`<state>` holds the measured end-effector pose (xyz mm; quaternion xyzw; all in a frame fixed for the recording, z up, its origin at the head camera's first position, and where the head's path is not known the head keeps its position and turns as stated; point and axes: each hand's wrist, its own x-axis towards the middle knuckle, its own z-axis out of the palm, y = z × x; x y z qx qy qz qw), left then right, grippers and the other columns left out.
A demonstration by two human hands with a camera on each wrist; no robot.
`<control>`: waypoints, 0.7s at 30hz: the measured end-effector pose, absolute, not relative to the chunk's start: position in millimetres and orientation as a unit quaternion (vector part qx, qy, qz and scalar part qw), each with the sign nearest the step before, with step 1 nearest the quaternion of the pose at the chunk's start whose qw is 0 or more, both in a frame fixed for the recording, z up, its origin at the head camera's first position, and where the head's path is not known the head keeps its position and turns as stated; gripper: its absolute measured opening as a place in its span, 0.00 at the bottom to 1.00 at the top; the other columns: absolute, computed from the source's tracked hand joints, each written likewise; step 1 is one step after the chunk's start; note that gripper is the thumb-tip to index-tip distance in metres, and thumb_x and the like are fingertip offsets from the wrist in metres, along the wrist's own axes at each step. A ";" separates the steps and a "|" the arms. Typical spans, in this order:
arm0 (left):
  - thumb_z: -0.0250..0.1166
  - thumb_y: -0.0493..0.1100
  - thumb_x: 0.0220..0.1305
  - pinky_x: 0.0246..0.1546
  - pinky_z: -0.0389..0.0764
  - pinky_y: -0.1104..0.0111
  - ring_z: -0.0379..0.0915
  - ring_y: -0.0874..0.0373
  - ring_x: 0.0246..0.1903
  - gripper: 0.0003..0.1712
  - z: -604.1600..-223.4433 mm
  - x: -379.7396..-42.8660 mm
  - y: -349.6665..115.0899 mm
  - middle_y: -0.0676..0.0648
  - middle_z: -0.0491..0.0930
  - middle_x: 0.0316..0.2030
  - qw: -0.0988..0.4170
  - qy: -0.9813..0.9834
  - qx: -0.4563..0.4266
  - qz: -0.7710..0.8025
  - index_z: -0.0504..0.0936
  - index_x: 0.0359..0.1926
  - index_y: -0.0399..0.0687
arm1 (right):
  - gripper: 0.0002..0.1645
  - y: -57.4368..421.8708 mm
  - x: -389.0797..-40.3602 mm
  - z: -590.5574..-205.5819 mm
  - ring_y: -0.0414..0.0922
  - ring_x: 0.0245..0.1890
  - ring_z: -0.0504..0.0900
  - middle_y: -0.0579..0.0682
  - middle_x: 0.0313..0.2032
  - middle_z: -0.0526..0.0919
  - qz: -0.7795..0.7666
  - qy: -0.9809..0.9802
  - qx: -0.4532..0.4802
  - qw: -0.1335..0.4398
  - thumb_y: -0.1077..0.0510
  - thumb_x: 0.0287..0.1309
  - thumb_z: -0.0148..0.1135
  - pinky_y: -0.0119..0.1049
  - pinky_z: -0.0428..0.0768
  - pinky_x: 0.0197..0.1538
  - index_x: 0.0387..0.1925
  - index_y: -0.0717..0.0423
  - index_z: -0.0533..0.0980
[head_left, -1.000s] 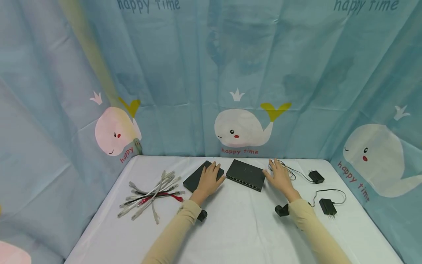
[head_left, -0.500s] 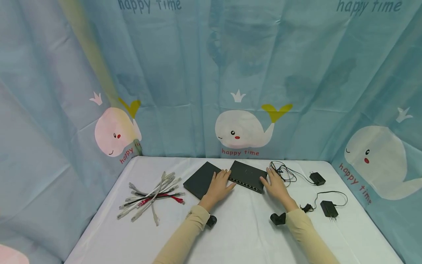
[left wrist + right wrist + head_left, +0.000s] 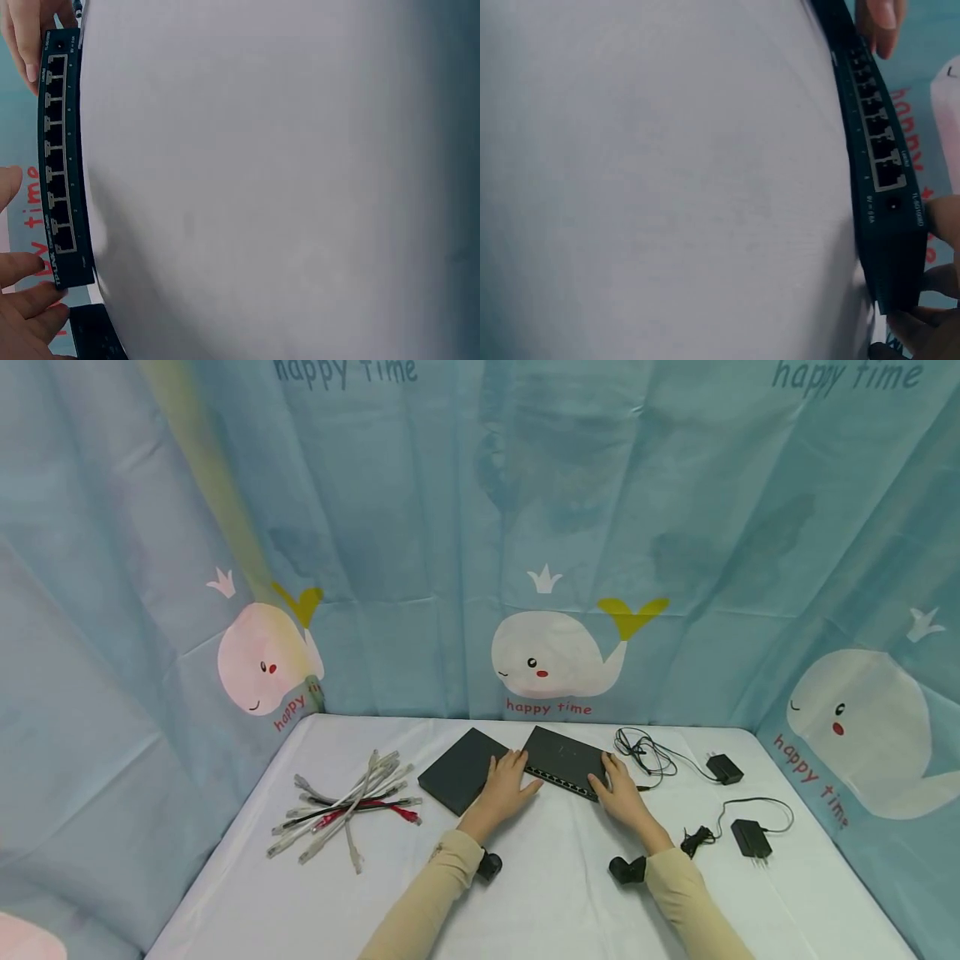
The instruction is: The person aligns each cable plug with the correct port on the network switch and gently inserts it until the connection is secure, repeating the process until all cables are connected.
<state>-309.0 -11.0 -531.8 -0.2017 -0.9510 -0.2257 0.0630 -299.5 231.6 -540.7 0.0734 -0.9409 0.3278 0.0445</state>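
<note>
Between left hand (image 3: 504, 789) and right hand (image 3: 621, 797) lies a flat, matte-black switch (image 3: 566, 762), ends touched by seemingly relaxed fingers (image 3: 34, 301).

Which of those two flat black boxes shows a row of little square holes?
The flat black rectangular box between the left hand and right hand. The other flat black box, farther left, shows none.

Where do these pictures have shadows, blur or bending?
Head view: soft shadows on the white tablecloth beside the sleeves. Left wrist view: faint shadow near the black switch, picture's right edge dark and blurry, tablecloth's edge bowed, perhaps by the lens. Right wrist view: picture's left edge dim, shading beside the switch.
</note>
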 end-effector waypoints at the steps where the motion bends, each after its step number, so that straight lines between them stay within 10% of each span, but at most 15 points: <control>1: 0.55 0.57 0.65 0.66 0.47 0.44 0.52 0.42 0.67 0.37 -530.8 -307.9 -10.7 0.36 0.62 0.64 0.065 -0.949 -0.203 -0.234 0.62 0.65 0.37 | 0.40 231.7 -299.5 -541.5 0.69 0.64 0.53 0.72 0.67 0.48 0.331 -0.939 0.075 0.048 0.48 0.67 0.49 0.63 0.58 0.62 0.68 0.68 0.50; 21: 0.53 0.59 0.65 0.64 0.46 0.40 0.57 0.37 0.64 0.34 -527.9 -293.8 -5.0 0.32 0.62 0.62 0.071 -0.936 -0.182 -0.293 0.67 0.63 0.40 | 0.41 235.7 -298.1 -546.8 0.69 0.64 0.53 0.71 0.66 0.50 0.355 -0.928 0.091 0.062 0.49 0.64 0.52 0.64 0.58 0.61 0.68 0.68 0.51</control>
